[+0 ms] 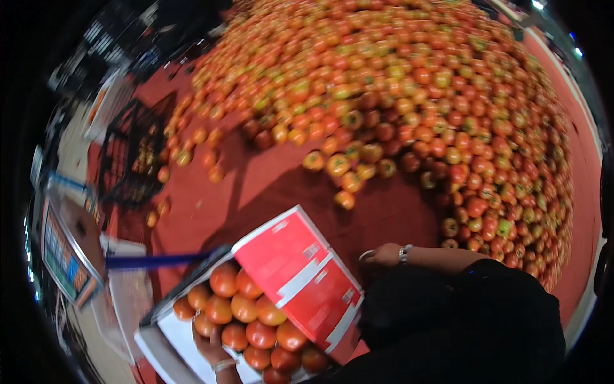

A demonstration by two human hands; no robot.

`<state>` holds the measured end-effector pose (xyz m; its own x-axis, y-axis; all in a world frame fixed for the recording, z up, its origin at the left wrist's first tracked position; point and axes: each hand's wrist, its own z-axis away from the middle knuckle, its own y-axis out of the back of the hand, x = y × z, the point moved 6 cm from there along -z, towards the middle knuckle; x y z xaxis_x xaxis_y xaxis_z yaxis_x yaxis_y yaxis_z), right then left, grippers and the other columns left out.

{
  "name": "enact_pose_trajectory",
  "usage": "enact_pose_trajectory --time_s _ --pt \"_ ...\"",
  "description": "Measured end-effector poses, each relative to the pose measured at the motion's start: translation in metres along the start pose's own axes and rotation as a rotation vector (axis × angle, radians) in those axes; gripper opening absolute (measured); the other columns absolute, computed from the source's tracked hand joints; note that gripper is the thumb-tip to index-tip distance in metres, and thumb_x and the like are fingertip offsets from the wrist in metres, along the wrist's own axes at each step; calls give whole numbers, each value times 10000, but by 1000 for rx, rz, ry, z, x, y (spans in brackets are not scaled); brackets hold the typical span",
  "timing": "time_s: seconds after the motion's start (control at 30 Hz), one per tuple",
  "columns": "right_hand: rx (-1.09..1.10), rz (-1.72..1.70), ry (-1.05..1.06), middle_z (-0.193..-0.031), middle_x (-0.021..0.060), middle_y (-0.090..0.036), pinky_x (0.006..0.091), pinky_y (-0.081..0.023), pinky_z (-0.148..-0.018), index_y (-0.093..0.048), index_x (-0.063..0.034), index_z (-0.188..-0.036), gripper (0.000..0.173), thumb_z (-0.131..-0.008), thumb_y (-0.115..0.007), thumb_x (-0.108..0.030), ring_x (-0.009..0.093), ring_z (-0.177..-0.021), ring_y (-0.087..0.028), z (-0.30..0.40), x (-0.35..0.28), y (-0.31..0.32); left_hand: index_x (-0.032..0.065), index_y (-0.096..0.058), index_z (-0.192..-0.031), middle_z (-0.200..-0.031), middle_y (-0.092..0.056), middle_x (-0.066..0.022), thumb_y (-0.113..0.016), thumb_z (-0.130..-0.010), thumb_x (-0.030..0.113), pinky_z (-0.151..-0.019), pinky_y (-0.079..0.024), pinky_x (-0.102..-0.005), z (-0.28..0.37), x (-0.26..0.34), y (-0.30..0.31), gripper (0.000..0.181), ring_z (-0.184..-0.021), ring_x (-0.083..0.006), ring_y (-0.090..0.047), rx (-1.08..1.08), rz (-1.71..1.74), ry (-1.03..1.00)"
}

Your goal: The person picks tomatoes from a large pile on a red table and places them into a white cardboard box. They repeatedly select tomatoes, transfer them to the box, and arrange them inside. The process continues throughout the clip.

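My left hand (209, 344) lies at the left side of the tomatoes (260, 334) packed in a white-lined box (184, 348), its fingers against a tomato at the edge of the rows. Whether the fingers grip that tomato is unclear. A red and white printed flap (300, 278) of cardboard stands over the right part of the box. My right hand (383, 254), with a metal watch or bracelet at the wrist, is just right of the flap's upper edge, above the red floor covering. Its fingers curl near a thin pale ring-like thing, too blurred to identify.
A huge heap of loose tomatoes (431, 96) spreads ahead and to the right on red covering (192, 201). At left stand a black plastic crate (129, 153) and a scale-like device with a display panel (69, 252) on a blue pole (153, 260).
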<state>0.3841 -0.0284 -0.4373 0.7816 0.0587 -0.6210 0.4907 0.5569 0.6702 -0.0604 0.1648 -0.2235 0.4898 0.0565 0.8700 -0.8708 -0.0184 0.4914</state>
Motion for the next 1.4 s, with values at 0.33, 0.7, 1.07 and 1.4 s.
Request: enact_pose_trajectory --time_s 0.33,0.7,1.07,1.4 --pt "589 -127 -629 -990 100 -624 435 -490 -791 -630 -140 -1007 222 -800 -570 -188 317 -944 -597 82 161 94 2 -393 -1309 -1229 -524 -156 -509 -948 191 -907 -473 -388 -11 -26 -8 424 -1083 -267 -546 -61 16 50" --pt "881 187 -1354 -1140 125 -514 421 -500 -814 -461 -201 -1272 523 -806 -640 -359 285 -1011 -571 146 264 187 -34 -550 -1153 -1062 -616 -183 -518 -935 239 -858 -478 -402 37 163 -83 351 -956 -309 -587 261 -572 -432" --pt "816 -2119 128 -971 233 -643 379 -552 -655 -492 14 -1185 517 -942 -375 -427 285 -766 -662 68 128 194 47 -491 -1204 -1128 -575 -196 -455 -961 335 -657 -459 -303 108 168 -299 378 -780 -249 -598 -845 549 638" --pt "1075 -153 -459 -1167 122 -601 393 -441 -907 -585 -60 -1109 397 -942 -374 -352 276 -1077 -567 108 154 269 33 -520 -1198 -1046 -583 -207 -405 -890 529 -427 -397 -295 113 185 -323 595 -591 -307 -566 -990 1477 976"
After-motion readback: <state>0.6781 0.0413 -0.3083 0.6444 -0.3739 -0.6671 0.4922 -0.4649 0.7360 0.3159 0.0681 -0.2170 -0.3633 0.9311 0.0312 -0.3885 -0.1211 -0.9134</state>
